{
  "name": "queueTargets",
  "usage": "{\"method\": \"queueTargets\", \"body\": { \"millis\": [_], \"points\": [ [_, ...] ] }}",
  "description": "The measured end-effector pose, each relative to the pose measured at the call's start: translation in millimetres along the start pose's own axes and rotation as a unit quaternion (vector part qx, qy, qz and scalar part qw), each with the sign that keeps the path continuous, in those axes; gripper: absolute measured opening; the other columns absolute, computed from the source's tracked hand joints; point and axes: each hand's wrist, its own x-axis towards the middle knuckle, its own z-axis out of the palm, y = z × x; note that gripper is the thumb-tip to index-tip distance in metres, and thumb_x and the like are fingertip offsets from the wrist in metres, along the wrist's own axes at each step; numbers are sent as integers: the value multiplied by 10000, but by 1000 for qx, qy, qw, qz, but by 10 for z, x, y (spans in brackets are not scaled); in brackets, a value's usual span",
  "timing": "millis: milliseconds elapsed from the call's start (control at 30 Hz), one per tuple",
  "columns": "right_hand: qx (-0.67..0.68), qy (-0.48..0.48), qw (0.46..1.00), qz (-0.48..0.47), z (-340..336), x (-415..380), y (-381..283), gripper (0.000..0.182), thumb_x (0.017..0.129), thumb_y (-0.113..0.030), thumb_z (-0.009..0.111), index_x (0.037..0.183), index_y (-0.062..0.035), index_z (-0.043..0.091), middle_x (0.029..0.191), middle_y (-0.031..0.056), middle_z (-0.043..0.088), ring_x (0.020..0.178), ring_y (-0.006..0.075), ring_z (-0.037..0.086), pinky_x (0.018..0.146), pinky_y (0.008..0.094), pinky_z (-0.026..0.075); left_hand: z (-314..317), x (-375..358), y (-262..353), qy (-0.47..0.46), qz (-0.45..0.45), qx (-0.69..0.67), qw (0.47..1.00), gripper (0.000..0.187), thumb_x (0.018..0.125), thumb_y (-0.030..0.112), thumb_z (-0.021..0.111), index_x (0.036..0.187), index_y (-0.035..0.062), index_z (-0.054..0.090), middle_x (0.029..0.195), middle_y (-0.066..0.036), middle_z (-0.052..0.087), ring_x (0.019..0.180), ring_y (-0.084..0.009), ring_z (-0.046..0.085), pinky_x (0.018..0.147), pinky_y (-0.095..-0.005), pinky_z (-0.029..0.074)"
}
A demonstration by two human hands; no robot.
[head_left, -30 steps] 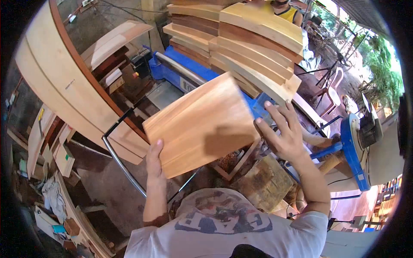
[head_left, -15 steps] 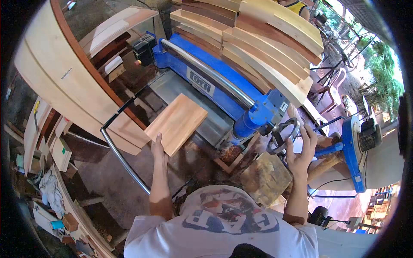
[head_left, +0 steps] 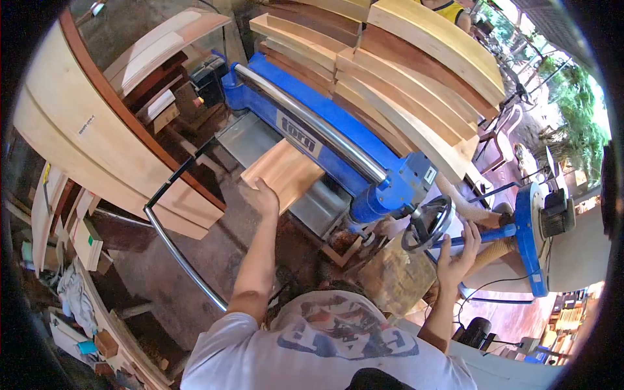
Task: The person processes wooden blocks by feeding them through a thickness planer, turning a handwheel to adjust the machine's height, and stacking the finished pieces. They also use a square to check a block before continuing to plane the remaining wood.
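Observation:
A flat wooden board (head_left: 289, 170) lies over the metal bed (head_left: 322, 207) of a blue planer (head_left: 305, 107), its far edge up against the body below the "torq" label. My left hand (head_left: 263, 197) grips the board's near left corner, thumb on the upper face. On the other side, my right hand (head_left: 458, 255) is raised with its fingers stretched out, just beside the black handwheel (head_left: 426, 224), and holds nothing. A shiny steel roller (head_left: 312, 123) runs along the planer's top.
Long planks (head_left: 409, 84) are stacked behind the planer. Tall panels (head_left: 84, 123) lean at the left, with a bent metal bar (head_left: 185, 260) in front of them. A blue machine with a hose (head_left: 533, 240) stands at the right. A person in yellow (head_left: 448, 10) is partly visible at the back.
My left hand has moved the board forward and right, from in front of the bed to over it against the planer. My right hand has dropped slightly and sits beside the handwheel.

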Motion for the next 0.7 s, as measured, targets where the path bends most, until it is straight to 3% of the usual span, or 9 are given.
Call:
{"method": "queueTargets", "body": {
  "millis": [100, 267, 367, 467, 600, 633, 700],
  "points": [
    [20, 40, 999, -4, 87, 134, 115, 461, 870, -39, 686, 1307, 31, 556, 1346, 249, 526, 1246, 386, 530, 997, 453, 467, 15, -37, 92, -42, -19, -23, 999, 826, 1020, 447, 461, 1508, -150, 164, 1567, -372, 188, 1468, -481, 186, 1217, -525, 144],
    [25, 111, 993, -14, 126, 784, -47, 441, 925, -27, 643, 1343, 52, 529, 1370, 241, 520, 1260, 356, 530, 1037, 433, 462, 84, -98, 243, -51, -20, 44, 998, 850, 1019, 479, 424, 1516, -147, 135, 1574, -382, 137, 1465, -513, 149, 1212, -557, 121],
    [55, 161, 982, -88, 56, 1265, -165, 447, 939, -42, 638, 1361, 52, 524, 1397, 242, 511, 1284, 354, 519, 1061, 435, 438, 164, -94, 266, -44, -12, 59, 997, 870, 1011, 504, 422, 1515, -146, 140, 1572, -390, 119, 1463, -525, 136, 1209, -568, 116],
    [11, 181, 962, -206, -84, 1733, -318, 446, 962, -4, 602, 1386, 77, 491, 1422, 216, 507, 1260, 302, 534, 1060, 405, 443, 255, -107, 287, -36, -3, 96, 995, 873, 1007, 516, 420, 1516, -139, 148, 1567, -391, 130, 1464, -524, 137, 1209, -567, 119],
    [24, 164, 957, -240, -205, 2274, -513, 497, 961, -41, 608, 1414, 89, 451, 1463, 223, 468, 1341, 313, 478, 1141, 438, 364, 262, -151, 507, -67, 5, 148, 987, 869, 1006, 528, 410, 1526, -118, 147, 1562, -387, 154, 1463, -523, 141, 1203, -583, 126],
    [40, 136, 964, -227, -227, 2405, -632, 566, 922, -72, 664, 1431, 59, 451, 1473, 208, 468, 1362, 316, 459, 1151, 437, 348, 305, -162, 497, -58, 14, 151, 987, 870, 1005, 541, 402, 1528, -109, 153, 1561, -383, 165, 1458, -524, 157, 1193, -605, 134],
    [-47, 51, 961, -268, -319, 2698, -735, 879, 732, -281, 874, 1459, -17, 456, 1483, 191, 474, 1387, 332, 438, 1153, 440, 340, 404, -168, 463, -51, 18, 135, 989, 874, 1005, 551, 392, 1526, -111, 157, 1559, -381, 173, 1452, -523, 174, 1186, -613, 143]
  ]
}}
